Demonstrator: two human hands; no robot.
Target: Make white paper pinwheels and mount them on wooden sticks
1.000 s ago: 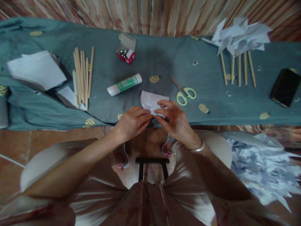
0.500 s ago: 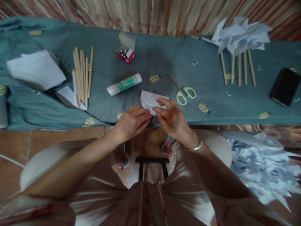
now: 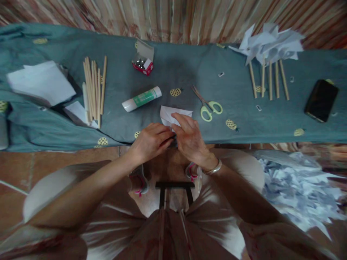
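Note:
A small white sheet of paper (image 3: 166,113) with crease lines lies at the table's near edge, its front part hidden under my fingers. My left hand (image 3: 151,142) is closed, with thumb and fingertips on the paper's near left corner. From the right, my right hand (image 3: 191,141) reaches over the sheet, its fingers bent and pressing on the paper close to my left fingertips. Scissors (image 3: 206,111) with light green handles lie to the right of the paper. A white and green glue stick (image 3: 142,98) lies beyond it on the left.
A red box (image 3: 143,66) of small metal pieces stands open at the back. Wooden sticks (image 3: 93,92) and a stack of paper (image 3: 40,81) lie left. Paper pinwheels (image 3: 271,43) on sticks and a black phone (image 3: 321,100) are right. A bag of folded papers (image 3: 300,187) sits lower right.
My right hand has moved left over the paper, closer to my left hand, and covers more of the sheet. My left hand stays at the same corner. The view has shifted slightly.

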